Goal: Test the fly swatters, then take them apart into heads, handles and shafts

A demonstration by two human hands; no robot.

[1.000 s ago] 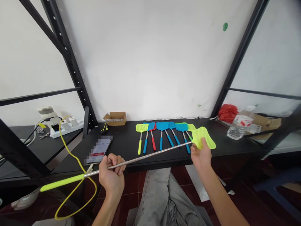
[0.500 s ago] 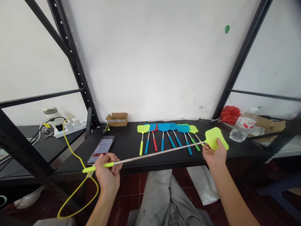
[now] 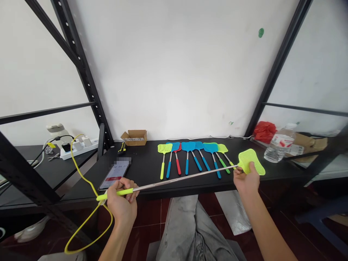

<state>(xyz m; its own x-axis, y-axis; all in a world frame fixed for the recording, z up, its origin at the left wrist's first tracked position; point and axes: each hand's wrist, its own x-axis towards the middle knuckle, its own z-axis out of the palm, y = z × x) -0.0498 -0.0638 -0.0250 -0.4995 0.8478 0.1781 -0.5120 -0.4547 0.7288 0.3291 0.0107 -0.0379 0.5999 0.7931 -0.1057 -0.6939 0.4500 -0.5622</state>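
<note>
I hold a long yellow-green fly swatter (image 3: 185,177) stretched out across my lap, its telescopic metal rod extended. My left hand (image 3: 121,203) is closed around its yellow-green handle at the left end. My right hand (image 3: 246,181) pinches the mesh head (image 3: 251,161) at the right end, thumb on top. Behind the rod, several short fly swatters (image 3: 190,156) in yellow-green, blue, red and green lie side by side on the black table (image 3: 146,166), heads toward the wall.
A phone (image 3: 114,173) lies on the table by my left hand, with a yellow cable (image 3: 81,177) looping off the edge. A small cardboard box (image 3: 134,137) sits at the wall. A water bottle (image 3: 278,146), red bag (image 3: 263,131) and black shelf posts (image 3: 81,72) flank the table.
The swatter slid rightward through my left hand, which went from gripping the metal rod to gripping the handle. My right hand carried the head to the right.
</note>
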